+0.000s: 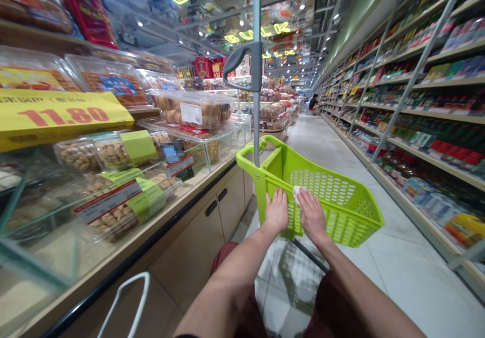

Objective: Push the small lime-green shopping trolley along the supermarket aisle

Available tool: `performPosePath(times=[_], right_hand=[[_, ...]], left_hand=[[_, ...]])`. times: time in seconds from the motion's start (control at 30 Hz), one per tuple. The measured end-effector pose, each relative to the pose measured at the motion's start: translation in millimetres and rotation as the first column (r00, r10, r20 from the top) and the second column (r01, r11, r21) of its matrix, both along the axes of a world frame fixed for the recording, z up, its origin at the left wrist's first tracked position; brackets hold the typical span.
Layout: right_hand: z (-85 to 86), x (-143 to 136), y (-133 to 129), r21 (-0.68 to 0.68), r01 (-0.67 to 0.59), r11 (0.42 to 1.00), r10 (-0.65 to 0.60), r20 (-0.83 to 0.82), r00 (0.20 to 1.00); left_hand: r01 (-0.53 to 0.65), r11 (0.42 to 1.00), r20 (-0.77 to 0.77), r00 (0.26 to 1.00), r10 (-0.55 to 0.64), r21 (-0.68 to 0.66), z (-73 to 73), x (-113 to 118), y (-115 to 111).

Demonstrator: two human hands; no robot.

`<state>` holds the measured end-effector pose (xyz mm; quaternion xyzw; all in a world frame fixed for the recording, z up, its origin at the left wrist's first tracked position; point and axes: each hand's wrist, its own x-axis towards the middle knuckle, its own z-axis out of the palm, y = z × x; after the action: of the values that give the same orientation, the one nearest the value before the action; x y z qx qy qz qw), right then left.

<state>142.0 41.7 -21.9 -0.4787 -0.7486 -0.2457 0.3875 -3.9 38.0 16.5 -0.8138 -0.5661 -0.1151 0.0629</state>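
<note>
A lime-green plastic shopping basket cart (322,176) with a perforated side stands in front of me. Flat against its near side lies my left hand (278,209), fingers stretched out. My right hand (311,216) presses a small white cloth or wipe (297,194) to the same side, a little further right. Only the edge of the white piece shows past the fingers. The cart's grey upright pole (256,121) rises at its left end and carries a grey loop handle (244,67). No goods are visible in the basket.
On the left, a glass-edged counter (212,146) holds clear boxes of baked snacks (193,110) and a yellow price sign (64,115). Tall stocked shelves (428,100) line the right. A person (313,103) is low down far along the tiled aisle. A white wire frame (144,290) stands at lower left.
</note>
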Motion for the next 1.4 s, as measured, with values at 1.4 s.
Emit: performPosePath(times=[1.4], right_hand=[[-21.1,-39,10,-0.261,-0.022,0.965,0.055,0.121,0.991]], left_hand=[[-0.103,0.993,0.033,0.994,0.101,0.061,6.2,-54,2]])
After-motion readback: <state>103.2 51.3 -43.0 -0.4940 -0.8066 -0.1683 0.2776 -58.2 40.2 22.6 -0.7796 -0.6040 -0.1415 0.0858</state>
